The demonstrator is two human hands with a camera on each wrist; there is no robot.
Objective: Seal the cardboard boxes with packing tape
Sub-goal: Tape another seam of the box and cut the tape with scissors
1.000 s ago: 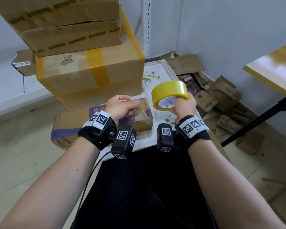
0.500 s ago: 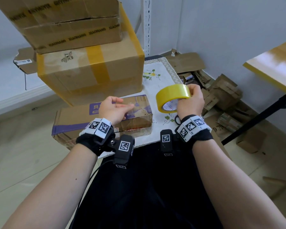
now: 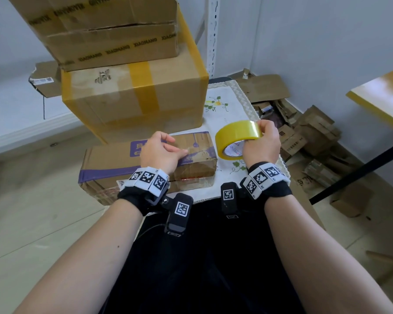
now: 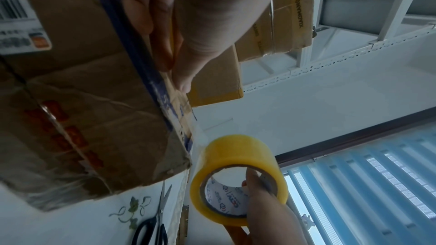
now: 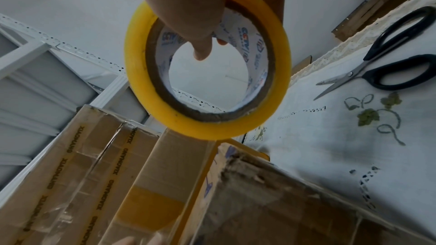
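A small cardboard box with a purple band lies on the white embroidered cloth in front of me. My left hand rests on its top, thumb stretched right and pressing down the tape end. My right hand grips the yellow tape roll just off the box's right end, thumb inside the core and fingers over the rim. In the left wrist view a clear strip of tape runs from the box down to the roll. The right wrist view looks through the roll.
Two large taped boxes stand stacked behind the small one. Black-handled scissors lie on the cloth near the roll. Flattened cardboard is piled on the floor at right, beside a yellow-edged table.
The right hand has lowered the roll beside the box's right end and turned its fingers over the rim. The left hand has settled onto the box top, thumb now pressed flat.
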